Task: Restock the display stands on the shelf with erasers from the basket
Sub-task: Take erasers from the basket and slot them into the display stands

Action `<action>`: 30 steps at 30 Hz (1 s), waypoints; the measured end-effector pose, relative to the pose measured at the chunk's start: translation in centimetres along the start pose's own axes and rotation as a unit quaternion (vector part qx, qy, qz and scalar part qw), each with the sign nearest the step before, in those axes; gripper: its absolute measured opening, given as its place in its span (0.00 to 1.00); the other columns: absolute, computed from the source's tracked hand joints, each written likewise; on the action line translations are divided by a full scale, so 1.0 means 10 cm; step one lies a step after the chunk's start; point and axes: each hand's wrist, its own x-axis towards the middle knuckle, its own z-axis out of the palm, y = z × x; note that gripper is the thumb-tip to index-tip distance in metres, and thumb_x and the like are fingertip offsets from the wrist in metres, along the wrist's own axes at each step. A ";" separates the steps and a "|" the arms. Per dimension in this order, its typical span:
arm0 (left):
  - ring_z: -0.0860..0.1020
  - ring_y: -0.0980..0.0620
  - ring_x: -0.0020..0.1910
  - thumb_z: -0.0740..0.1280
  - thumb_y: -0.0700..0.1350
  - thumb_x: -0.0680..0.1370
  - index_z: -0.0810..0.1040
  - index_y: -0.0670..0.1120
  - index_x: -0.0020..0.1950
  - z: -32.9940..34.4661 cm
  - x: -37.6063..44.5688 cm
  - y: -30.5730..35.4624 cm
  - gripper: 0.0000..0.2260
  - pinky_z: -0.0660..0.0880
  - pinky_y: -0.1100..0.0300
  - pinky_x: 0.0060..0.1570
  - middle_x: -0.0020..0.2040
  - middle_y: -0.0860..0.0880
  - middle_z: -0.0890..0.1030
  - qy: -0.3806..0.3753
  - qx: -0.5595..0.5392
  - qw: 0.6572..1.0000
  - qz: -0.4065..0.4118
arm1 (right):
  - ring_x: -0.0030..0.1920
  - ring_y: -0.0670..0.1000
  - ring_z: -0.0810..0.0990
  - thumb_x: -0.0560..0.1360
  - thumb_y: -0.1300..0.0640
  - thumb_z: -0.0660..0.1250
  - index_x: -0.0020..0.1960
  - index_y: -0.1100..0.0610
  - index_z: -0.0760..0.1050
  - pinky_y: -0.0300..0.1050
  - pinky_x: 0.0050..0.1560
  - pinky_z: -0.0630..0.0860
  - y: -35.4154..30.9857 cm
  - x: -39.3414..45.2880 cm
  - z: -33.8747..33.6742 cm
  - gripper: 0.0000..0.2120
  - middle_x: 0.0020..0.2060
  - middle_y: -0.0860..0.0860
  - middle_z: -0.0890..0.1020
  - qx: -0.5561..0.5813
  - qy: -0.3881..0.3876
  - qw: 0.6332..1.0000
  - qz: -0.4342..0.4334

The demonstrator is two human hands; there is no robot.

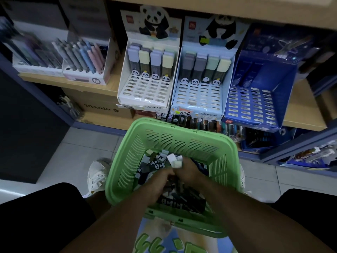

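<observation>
A green plastic basket (184,136) sits in front of me, holding several panda-print erasers (156,162). Both my hands are down inside it. My right hand (188,172) grips a small bunch of pale erasers (176,161), which stick out past its fingers. My left hand (158,185) is curled among the erasers beside it, and what it holds is hidden. On the shelf stand a white display stand (145,94), a light blue display stand (198,99) and a dark blue display stand (253,105). Each has erasers only in its back rows.
Pen displays (80,59) stand on the shelf to the left. A cardboard box (98,105) lies on the lower shelf, with pens (209,125) beside it. An upper shelf board (237,10) overhangs the stands. My white shoe (96,176) rests on the tiled floor.
</observation>
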 end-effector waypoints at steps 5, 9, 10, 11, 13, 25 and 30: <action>0.81 0.46 0.44 0.58 0.65 0.80 0.86 0.47 0.51 0.06 -0.26 0.41 0.26 0.74 0.56 0.43 0.44 0.44 0.85 0.028 -0.341 0.939 0.024 | 0.40 0.48 0.81 0.73 0.60 0.71 0.53 0.55 0.76 0.37 0.36 0.74 -0.66 -0.15 0.16 0.09 0.42 0.50 0.83 0.102 0.043 0.994 -0.022; 0.79 0.48 0.41 0.61 0.66 0.78 0.80 0.46 0.55 0.15 -0.53 0.65 0.24 0.74 0.58 0.42 0.40 0.45 0.80 0.035 -0.420 0.901 0.100 | 0.44 0.49 0.82 0.74 0.49 0.66 0.54 0.48 0.74 0.44 0.46 0.79 -1.02 -0.39 0.21 0.09 0.44 0.47 0.83 0.035 0.076 0.992 -0.094; 0.78 0.49 0.39 0.62 0.65 0.78 0.79 0.47 0.54 0.16 -0.60 0.69 0.22 0.74 0.59 0.40 0.37 0.45 0.78 0.045 -0.416 0.900 0.117 | 0.45 0.50 0.82 0.74 0.46 0.65 0.55 0.47 0.73 0.47 0.47 0.80 -1.10 -0.46 0.17 0.11 0.45 0.47 0.83 -0.003 0.078 0.991 -0.108; 0.78 0.49 0.39 0.62 0.65 0.78 0.80 0.48 0.52 0.16 -0.66 0.72 0.21 0.74 0.59 0.42 0.37 0.45 0.78 0.043 -0.413 0.902 0.123 | 0.46 0.51 0.82 0.74 0.44 0.64 0.57 0.46 0.73 0.47 0.47 0.79 -1.17 -0.51 0.12 0.13 0.46 0.47 0.83 -0.050 0.081 0.988 -0.120; 0.81 0.46 0.43 0.61 0.67 0.78 0.85 0.49 0.47 0.14 -0.75 0.78 0.24 0.75 0.55 0.47 0.40 0.43 0.83 0.022 -0.423 0.899 0.113 | 0.49 0.54 0.79 0.74 0.41 0.61 0.61 0.47 0.73 0.47 0.48 0.77 -1.34 -0.63 -0.03 0.18 0.48 0.51 0.81 -0.177 0.102 0.967 -0.153; 0.69 0.52 0.28 0.61 0.73 0.73 0.77 0.47 0.33 0.27 -1.59 1.58 0.30 0.68 0.60 0.26 0.31 0.47 0.72 -0.081 -0.194 0.954 0.215 | 0.27 0.52 0.74 0.78 0.46 0.63 0.37 0.56 0.76 0.42 0.33 0.71 -2.22 -1.35 -0.86 0.17 0.28 0.55 0.75 0.023 -0.044 0.992 -0.119; 0.78 0.50 0.34 0.65 0.68 0.74 0.83 0.42 0.50 0.11 -1.80 1.96 0.29 0.75 0.58 0.34 0.40 0.44 0.81 -0.147 -0.072 0.964 0.210 | 0.30 0.51 0.71 0.82 0.47 0.61 0.44 0.57 0.75 0.43 0.37 0.75 -2.39 -1.28 -1.18 0.15 0.31 0.54 0.69 0.107 -0.126 0.982 -0.094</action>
